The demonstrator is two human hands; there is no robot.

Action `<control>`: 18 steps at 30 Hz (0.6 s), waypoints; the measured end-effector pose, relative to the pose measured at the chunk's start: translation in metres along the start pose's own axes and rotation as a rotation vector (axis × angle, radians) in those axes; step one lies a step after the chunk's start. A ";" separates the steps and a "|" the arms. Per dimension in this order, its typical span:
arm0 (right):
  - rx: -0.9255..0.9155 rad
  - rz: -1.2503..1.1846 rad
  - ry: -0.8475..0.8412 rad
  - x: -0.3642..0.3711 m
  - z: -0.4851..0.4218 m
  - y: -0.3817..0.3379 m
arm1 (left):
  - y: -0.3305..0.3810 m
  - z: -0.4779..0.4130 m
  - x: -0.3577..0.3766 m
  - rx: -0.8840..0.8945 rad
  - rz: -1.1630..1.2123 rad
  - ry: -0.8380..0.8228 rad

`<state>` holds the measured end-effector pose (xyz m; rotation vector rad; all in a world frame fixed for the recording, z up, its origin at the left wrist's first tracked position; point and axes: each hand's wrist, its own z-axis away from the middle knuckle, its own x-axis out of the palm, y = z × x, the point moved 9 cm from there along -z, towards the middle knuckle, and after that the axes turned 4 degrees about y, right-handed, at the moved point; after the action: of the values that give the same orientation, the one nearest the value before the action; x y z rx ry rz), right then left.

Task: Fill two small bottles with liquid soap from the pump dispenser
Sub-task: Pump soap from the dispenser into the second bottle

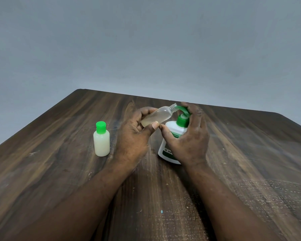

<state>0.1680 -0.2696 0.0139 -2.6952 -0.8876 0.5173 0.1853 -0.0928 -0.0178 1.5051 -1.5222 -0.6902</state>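
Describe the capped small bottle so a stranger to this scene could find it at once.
On the dark wooden table, look left of the left hand. A small bottle stands there upright, alone. Unlike the clear open bottle tilted at the pump dispenser, it has a green cap and milky white contents.

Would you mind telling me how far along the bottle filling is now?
Done: the capped bottle stands full of whitish soap. In hand: the left hand tilts the open bottle to the nozzle of the dispenser, with the right hand on its top; that bottle holds only a little liquid. Left: finish filling, then cap it.
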 end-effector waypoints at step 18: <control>0.012 0.010 -0.002 -0.001 0.000 0.001 | 0.002 0.000 0.001 0.009 -0.006 -0.005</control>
<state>0.1680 -0.2708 0.0137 -2.6905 -0.8694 0.5264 0.1841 -0.0934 -0.0164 1.5160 -1.5274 -0.6918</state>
